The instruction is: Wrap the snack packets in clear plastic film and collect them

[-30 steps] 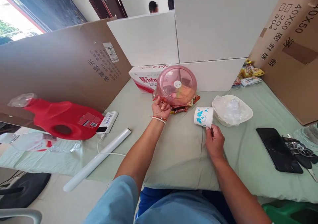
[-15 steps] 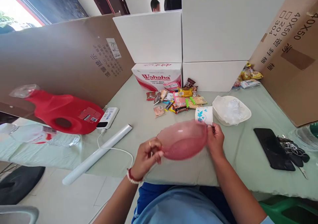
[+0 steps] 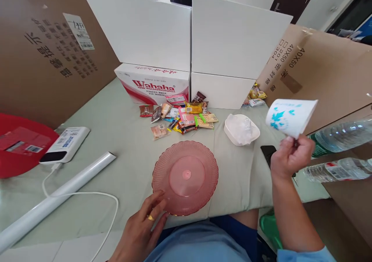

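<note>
A pink, see-through plate (image 3: 190,178) with a ribbed, scalloped rim lies flat near the table's front edge. My left hand (image 3: 147,219) is at its lower left rim, fingers bent over the edge and thumb close below. Raised at the right, my right hand (image 3: 292,157) is closed on a white paper cup (image 3: 290,116) with blue leaf prints. The cup is tipped sideways above the fist. Behind the plate lies a pile of small wrapped snacks (image 3: 186,118). A white bowl (image 3: 255,134) holding crumpled clear plastic stands right of the pile.
White box panels (image 3: 226,37) and a Wahaha carton (image 3: 154,85) stand at the back. Cardboard (image 3: 328,68) rises on the right, near water bottles (image 3: 343,171) and a black phone (image 3: 267,151). At left are a white tube (image 3: 69,186), a power bank (image 3: 66,143) with cable and a red container (image 3: 23,149).
The plate has gone from tilted between both hands to flat on the table. My right hand has left it and lifted the paper cup up to the right. The view has turned right.
</note>
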A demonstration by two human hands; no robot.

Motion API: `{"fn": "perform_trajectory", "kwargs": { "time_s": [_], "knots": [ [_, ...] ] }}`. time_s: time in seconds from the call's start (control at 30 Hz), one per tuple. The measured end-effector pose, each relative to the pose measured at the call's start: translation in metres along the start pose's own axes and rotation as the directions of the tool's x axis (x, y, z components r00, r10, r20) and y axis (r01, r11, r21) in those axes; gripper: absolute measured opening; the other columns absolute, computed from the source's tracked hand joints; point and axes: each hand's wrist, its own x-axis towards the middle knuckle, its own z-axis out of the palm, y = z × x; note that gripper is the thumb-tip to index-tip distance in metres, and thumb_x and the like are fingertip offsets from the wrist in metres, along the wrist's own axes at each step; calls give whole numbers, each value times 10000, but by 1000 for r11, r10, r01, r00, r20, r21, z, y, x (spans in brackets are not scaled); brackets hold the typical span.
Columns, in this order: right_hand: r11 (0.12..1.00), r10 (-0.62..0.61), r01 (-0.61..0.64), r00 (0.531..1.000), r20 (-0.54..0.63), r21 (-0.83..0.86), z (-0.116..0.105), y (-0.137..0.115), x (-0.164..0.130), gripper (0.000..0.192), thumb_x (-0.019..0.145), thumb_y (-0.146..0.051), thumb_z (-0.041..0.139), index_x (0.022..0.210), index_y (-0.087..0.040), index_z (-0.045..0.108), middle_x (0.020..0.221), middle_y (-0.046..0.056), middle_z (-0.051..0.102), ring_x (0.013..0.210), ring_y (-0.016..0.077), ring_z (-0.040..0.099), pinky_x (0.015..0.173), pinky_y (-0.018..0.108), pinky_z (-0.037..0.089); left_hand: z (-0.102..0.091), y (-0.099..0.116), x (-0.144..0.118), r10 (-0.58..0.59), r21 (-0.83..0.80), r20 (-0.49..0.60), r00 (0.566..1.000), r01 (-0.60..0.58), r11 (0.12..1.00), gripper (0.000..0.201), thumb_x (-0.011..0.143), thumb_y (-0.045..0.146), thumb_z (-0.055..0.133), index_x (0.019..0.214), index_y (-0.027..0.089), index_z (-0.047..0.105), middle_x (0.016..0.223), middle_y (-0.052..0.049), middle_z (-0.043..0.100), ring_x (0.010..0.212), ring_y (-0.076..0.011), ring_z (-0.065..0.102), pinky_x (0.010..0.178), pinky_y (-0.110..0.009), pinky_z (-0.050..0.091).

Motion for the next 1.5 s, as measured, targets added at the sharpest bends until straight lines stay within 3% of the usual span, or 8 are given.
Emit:
{"fn": "perform_trajectory", "kwargs": {
  "time_s": [0.1,0.23,0.4,0.6,0.77,0.87,1.17,1.5],
  "knots": [
    [987,-78,66,994,-77,-145,52,30,84,271,1039,-318,484,1132,-128,654,1052,182,611,1016,303,605,878,444,459,5,0,-1,-56,-5,-33,998,56,998,262,1019,196,498,1267,188,583,1304,-162,594,1107,-197,711,812,-252,642],
    [967,94,20,899,428,-255,141,45,194,419,1019,-201,510,1320,87,559,1314,305,556,1284,290,519,1062,427,354,8,3,-2,-100,-13,-40,994,99,995,305,1016,174,489,1316,189,546,1340,-176,553,1083,-194,706,756,-250,645],
    [988,101,-2,767,633,-156,183,46,210,703,981,-326,603,1517,72,383,1574,338,300,1205,163,579,1021,307,400,12,5,-11,-170,22,-49,984,171,985,344,1021,196,493,1363,194,540,1378,-178,541,1059,-198,695,786,-286,648],
    [1000,3,-8,600,800,2,124,17,90,197,976,-242,604,1044,-149,764,863,44,745,733,158,678,754,289,526,20,5,-2,-80,-70,-47,996,76,995,209,1002,151,517,1176,202,622,1328,-147,580,964,-160,667,800,-264,611],
    [816,-564,31,262,783,577,20,-61,-5,314,1029,-379,566,1282,-237,687,1300,102,719,1151,207,706,946,329,576,25,13,27,-30,-217,29,999,36,976,144,985,126,542,1055,203,642,1003,-71,642,876,-158,630,735,-238,563],
    [782,-622,93,68,780,616,-26,-88,-49,604,959,-505,674,1490,-255,533,1485,132,607,1268,254,662,963,363,595,30,22,37,-37,-288,18,999,41,957,149,979,120,545,1044,202,652,979,-66,646,868,-157,621,738,-242,554],
    [861,-507,168,352,787,479,-52,-88,-110,245,984,-121,561,1157,-236,692,1012,84,745,814,202,640,673,326,578,40,31,26,-102,-331,-19,995,90,939,162,987,140,559,1091,226,648,1082,-82,666,924,-173,649,763,-283,590],
    [925,-376,258,732,568,280,-67,-56,5,142,953,-197,663,1070,-265,704,1035,57,727,968,225,678,859,381,543,51,14,6,-303,-153,-105,947,286,946,349,999,219,568,1347,199,549,1418,-164,566,1246,-262,637,938,-407,621]
  ]
}}
